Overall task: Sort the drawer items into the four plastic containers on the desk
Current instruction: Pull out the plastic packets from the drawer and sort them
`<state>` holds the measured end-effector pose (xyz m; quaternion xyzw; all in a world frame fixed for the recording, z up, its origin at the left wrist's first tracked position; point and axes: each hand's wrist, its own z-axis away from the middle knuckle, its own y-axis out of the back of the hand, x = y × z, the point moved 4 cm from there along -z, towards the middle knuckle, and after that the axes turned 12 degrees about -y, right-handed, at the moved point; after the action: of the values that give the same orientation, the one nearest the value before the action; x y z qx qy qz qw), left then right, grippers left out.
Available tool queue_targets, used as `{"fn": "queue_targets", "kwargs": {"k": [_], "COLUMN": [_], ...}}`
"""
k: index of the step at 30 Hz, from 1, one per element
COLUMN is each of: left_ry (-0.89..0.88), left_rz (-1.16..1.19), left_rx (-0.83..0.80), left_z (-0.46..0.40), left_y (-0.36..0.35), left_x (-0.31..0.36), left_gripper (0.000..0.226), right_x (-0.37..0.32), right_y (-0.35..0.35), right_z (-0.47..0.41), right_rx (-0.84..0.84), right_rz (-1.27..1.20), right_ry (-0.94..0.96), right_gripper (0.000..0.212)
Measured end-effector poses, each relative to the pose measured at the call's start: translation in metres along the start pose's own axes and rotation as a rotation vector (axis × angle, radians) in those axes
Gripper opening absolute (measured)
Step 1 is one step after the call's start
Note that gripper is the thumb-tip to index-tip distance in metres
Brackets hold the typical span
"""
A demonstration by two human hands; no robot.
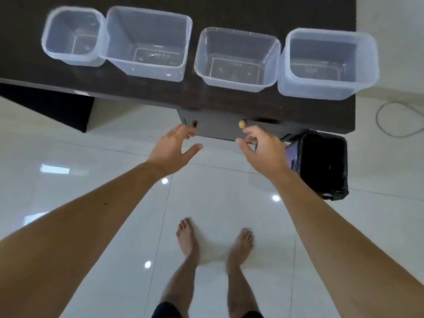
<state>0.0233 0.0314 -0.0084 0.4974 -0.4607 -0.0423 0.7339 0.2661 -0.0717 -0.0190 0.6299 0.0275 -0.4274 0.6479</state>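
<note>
Four clear plastic containers stand in a row on the dark desk [229,104], all with nothing inside: a small one [49,42] at the left, a larger one [187,44], a third [274,56] and a fourth [371,60] at the right. Under the desk edge is a dark closed drawer front [218,129] with a round wooden knob [242,123]. My left hand [174,145] reaches toward the drawer's left corner, fingers spread and holding nothing. My right hand [261,148] hovers just below the knob with loosely curled fingers, apart from it.
A bin lined with a black bag [321,164] stands on the floor right of the drawer. A grey cable [390,120] loops on the white tiled floor at the far right. My bare feet [215,239] stand on the tiles below.
</note>
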Motion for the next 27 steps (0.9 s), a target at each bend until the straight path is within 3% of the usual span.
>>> {"fn": "queue_targets", "kwargs": {"k": [4, 8, 12, 22, 27], "left_ry": [0.014, 0.041, 0.058, 0.199, 0.188], "left_rz": [0.003, -0.030, -0.007, 0.277, 0.290], "left_rx": [0.033, 0.011, 0.065, 0.326, 0.368], "left_z": [-0.003, -0.006, -0.015, -0.025, -0.033], "left_y": [-0.005, -0.013, -0.016, -0.026, -0.020], "left_x": [-0.022, -0.041, -0.054, -0.070, -0.076], "left_gripper": [0.052, 0.075, 0.083, 0.073, 0.054], "right_x": [0.003, 0.008, 0.011, 0.009, 0.006], "right_y": [-0.017, -0.029, -0.035, -0.039, -0.040], "right_z": [-0.013, -0.020, -0.023, -0.030, -0.027], "right_rx": [0.089, 0.196, 0.267, 0.321, 0.355], "right_rz": [-0.024, -0.035, -0.076, -0.200, -0.235], "right_ry": [-0.102, -0.116, -0.117, -0.090, -0.097], "right_gripper": [0.030, 0.035, 0.041, 0.035, 0.032]}}
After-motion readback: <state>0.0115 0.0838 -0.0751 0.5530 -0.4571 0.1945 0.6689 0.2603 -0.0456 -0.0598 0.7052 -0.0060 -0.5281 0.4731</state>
